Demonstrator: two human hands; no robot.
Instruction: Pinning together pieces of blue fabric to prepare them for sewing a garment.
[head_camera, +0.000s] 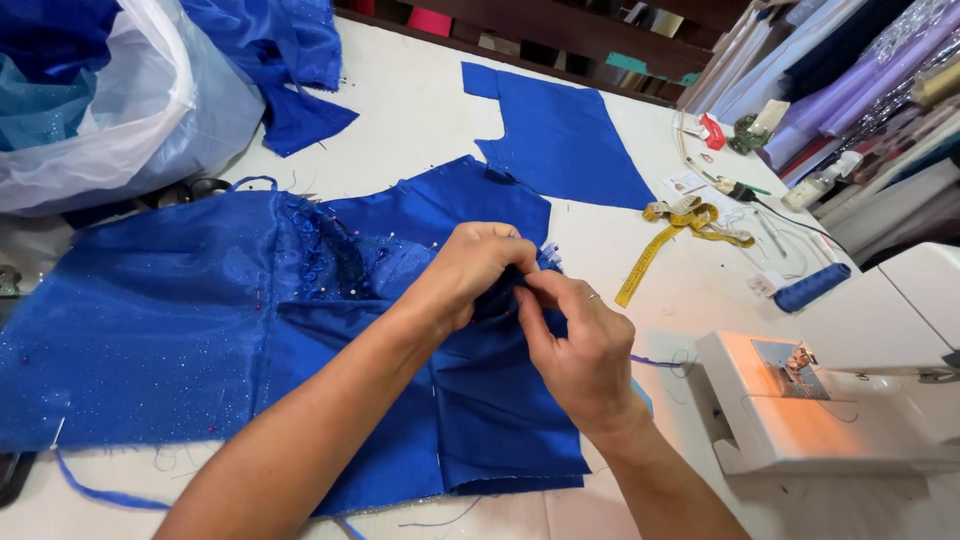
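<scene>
Both hands pinching the blue garment (300, 330)

Left hand (470, 270) curled knuckles-up, right hand (580, 345) beside it, fingertips meeting, each gripping a fold; yellow tape measure (680, 235) beyond the right hand.

Both forearms come in from the bottom edge and meet mid-frame. Left hand (468, 268) is curled over, knuckles up, fingertips pinched tight. Right hand (575, 335) sits just below-right, thumb and fingers pinching against it.

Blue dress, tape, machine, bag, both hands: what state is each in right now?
Blue dress: spread flat, pinned.
Left hand: pinching the dress's edge.
Right hand: pinching the same edge.
Measuring tape: unrolled, loosely tangled.
Cut blue piece: lying flat.
Plastic bag: open, stuffed with fabric.
Sewing machine: lamp lit.
</scene>
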